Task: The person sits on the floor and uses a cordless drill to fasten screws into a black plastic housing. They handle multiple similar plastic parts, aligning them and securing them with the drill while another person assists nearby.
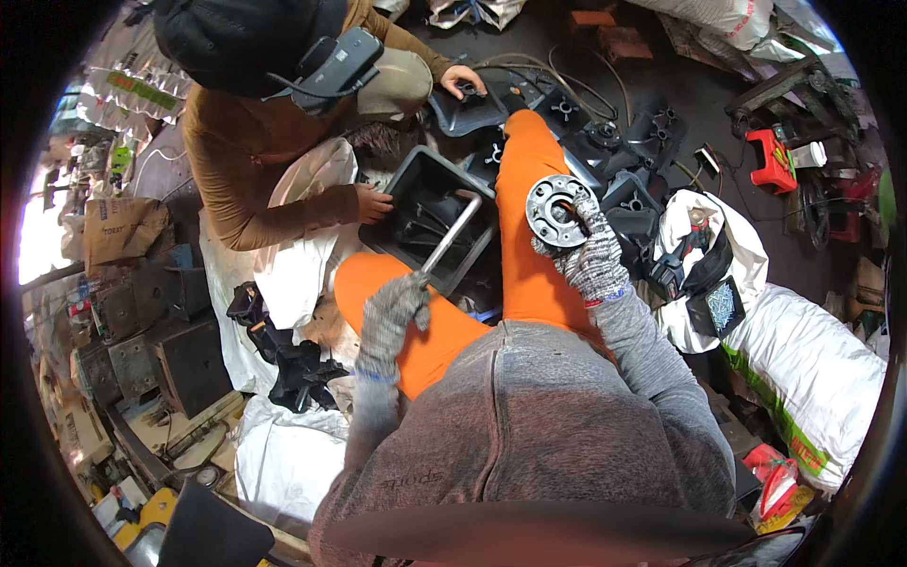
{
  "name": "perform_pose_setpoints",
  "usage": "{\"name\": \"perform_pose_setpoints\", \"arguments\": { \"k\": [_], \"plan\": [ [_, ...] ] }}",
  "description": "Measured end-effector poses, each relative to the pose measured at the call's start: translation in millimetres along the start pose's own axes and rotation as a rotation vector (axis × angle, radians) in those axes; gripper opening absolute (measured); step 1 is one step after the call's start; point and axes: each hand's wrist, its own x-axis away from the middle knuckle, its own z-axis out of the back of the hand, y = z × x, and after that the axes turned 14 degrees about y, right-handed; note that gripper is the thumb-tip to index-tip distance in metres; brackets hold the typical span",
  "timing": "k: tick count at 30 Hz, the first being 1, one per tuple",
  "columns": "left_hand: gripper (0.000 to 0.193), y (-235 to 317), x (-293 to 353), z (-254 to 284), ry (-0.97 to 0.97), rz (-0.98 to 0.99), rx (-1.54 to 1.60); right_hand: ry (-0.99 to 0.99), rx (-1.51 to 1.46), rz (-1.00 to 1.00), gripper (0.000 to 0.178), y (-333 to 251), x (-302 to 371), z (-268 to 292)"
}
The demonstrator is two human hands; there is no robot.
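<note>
- Metal disc (557,210), round and grey with holes around a central opening, sits in my right hand (593,257) above my right thigh; the gloved fingers curl tight around its lower rim.
- My left hand (392,312), also in a knitted glove, is wrapped closed around the lower end of a bent metal rod (452,231), which slants up to a right-angled top over a black plastic tub (430,217).
- The tub lies between my orange-clad knees and a co-worker in a brown top, whose one hand (373,202) rests on the tub's near rim and whose other hand (463,79) touches a dark plastic part (468,109) further off.
- More black plastic parts (642,142) are heaped beyond my right knee, with white sacks (812,369) to the right.
- Risk, as I judge it: the disc is held only by its edge through a thick glove, so a slip could drop it into the heap of parts.
- Risk: the rod's bent end is close to the co-worker's hand on the tub; a careless swing could strike it.
</note>
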Motion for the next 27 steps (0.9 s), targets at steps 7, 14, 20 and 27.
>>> {"name": "perform_pose_setpoints", "arguments": {
  "k": [7,14,20,27],
  "plan": [
    [0.048,16.7,73.2,-80.3,0.081,-0.490,-0.222,-0.120,0.032,0.090,0.035,-6.7,49.7,-31.5],
    [0.049,43.8,72.5,-109.0,0.178,-0.950,-0.634,-0.138,0.003,0.107,0.040,-18.0,58.7,-27.6],
    [0.042,59.6,69.6,-123.0,0.094,-1.142,-0.696,-0.182,-0.047,0.124,0.038,-15.9,53.2,-14.2],
    [0.046,58.1,56.5,-136.8,0.021,-0.804,-0.731,-0.170,-0.124,0.106,0.034,-24.6,22.6,1.5]
  ]
}}
